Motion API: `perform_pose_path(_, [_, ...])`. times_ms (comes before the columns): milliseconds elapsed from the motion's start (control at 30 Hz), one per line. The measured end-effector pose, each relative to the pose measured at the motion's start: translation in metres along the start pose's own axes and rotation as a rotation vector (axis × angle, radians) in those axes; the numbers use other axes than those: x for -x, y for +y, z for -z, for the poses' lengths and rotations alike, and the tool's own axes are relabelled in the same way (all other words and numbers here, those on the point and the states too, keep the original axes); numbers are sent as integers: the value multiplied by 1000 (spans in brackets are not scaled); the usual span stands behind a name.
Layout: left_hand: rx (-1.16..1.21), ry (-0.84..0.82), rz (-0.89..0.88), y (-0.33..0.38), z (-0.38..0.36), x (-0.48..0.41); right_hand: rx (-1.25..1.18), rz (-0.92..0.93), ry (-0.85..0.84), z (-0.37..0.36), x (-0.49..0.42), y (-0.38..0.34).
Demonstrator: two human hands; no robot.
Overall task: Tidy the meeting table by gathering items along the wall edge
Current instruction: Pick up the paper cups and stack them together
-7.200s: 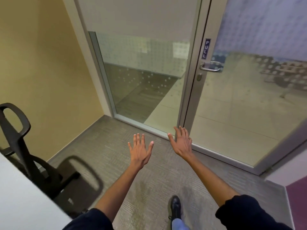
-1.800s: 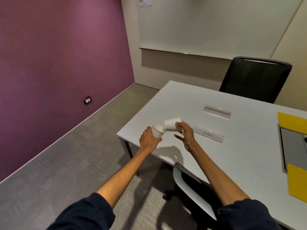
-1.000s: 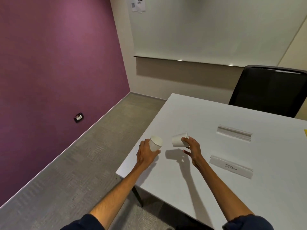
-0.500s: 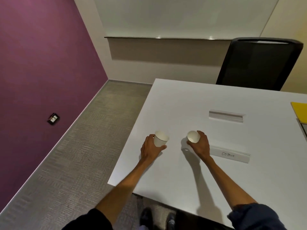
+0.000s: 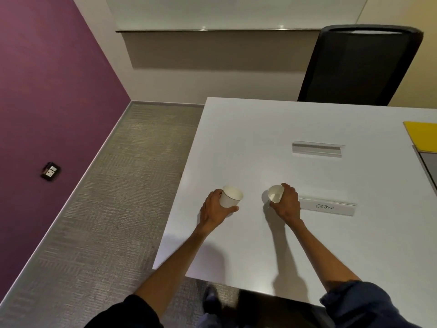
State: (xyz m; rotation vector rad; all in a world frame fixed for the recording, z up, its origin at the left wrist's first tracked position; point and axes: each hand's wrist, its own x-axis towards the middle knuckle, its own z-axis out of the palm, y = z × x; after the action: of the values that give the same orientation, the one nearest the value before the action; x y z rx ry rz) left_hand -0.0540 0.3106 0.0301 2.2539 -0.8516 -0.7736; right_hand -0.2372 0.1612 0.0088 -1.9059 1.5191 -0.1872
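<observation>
— Near the bench's [image 5: 307, 233] left corner, what is each hand doing?

— Each has a white paper cup. The left hand [image 5: 212, 211] wraps the left cup [image 5: 230, 197] from the side, thumb under its near side, fingers behind; that grip is closed on the cup. The right hand [image 5: 287, 203] is closed on the right cup [image 5: 275, 194], fingers curled round its far side.

— Are the cups standing?

— Both mouths tip toward the camera, the right one more. Whether their bases touch the bench I cannot tell; they are very low over it, the right cup's shadow just beneath.

— Why hold them like that?

— My guess: a side grip keeps fingers out of the mouths and lets each cup be set down or carried without crushing the rim. They look empty, so the tilt risks nothing.

— Where do they sit against everything else?

— Apart from each other, with bare bench between. The right hand is just beside the name card [image 5: 327, 206] lettered "OSTRICH". A second card holder [image 5: 318, 150] lies farther back, and a yellow folder [image 5: 423, 136] at the right edge.

— And the task?

— Early, I'd judge. The items lie scattered, nothing lined along one edge yet. Which edge is the wall edge is not plain from this view; a black chair [image 5: 354, 67] stands at the far side.
</observation>
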Motion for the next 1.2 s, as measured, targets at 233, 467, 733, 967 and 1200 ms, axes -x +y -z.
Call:
perform_pose_path(233, [-35, 8, 8, -11, 12, -4, 2, -29, 5, -11, 0, 6])
perform_pose_path(467, [-86, 31, 8, -15, 14, -2, 92, 54, 114, -7, 5, -2])
perform_pose_path(733, [-81, 127, 12, -2, 28, 7, -54, 308, 205, 3, 6, -45])
perform_pose_path(967, [-20, 285, 18, -5, 67, 26, -26, 567, -13, -15, 28, -114])
perform_pose_path(1200, [1, 402, 50, -48, 126, 48, -96, 624, -442, -50, 61, -190])
